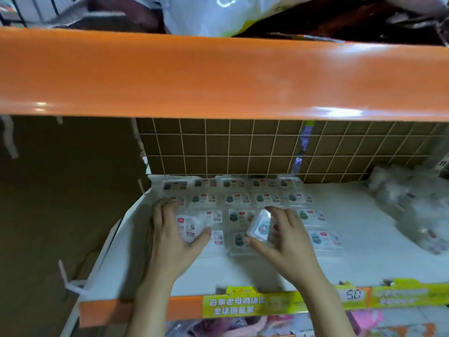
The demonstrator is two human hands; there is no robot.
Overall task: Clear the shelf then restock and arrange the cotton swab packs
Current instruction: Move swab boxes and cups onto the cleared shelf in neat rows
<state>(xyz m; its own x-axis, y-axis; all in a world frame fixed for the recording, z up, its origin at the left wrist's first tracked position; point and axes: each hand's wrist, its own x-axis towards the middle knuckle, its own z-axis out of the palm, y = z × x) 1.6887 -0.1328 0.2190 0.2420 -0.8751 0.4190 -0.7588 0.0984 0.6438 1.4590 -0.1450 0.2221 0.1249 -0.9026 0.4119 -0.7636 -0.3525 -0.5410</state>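
Note:
Several clear cotton swab packs lie flat in rows at the back left of the white shelf. My left hand grips one clear pack between thumb and fingers at the left end of the rows. My right hand pinches another pack, tilted up on edge just above the front rows. A loose heap of more packs sits at the shelf's right side.
An orange shelf beam runs overhead close to the camera. A wire grid with brown cardboard behind it backs the shelf. A yellow-green price strip lines the front edge. Goods show on the lower shelf.

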